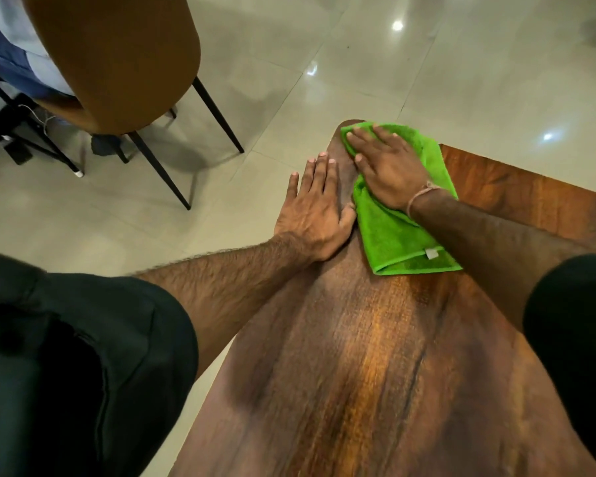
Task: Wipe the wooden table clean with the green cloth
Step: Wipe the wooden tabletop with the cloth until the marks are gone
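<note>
The right hand is laid flat on the green cloth, fingers stretched straight and spread, and the cloth is pressed onto the far corner of the wooden surface. The left hand is planted palm down on the bare wood just beside the cloth, fingers straight, nothing gripped. A small white label is seen at the cloth's near edge, its writing too small to be read.

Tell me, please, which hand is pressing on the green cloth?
The right hand: it lies flat on the cloth, while the left hand rests on the bare table beside it.
</note>
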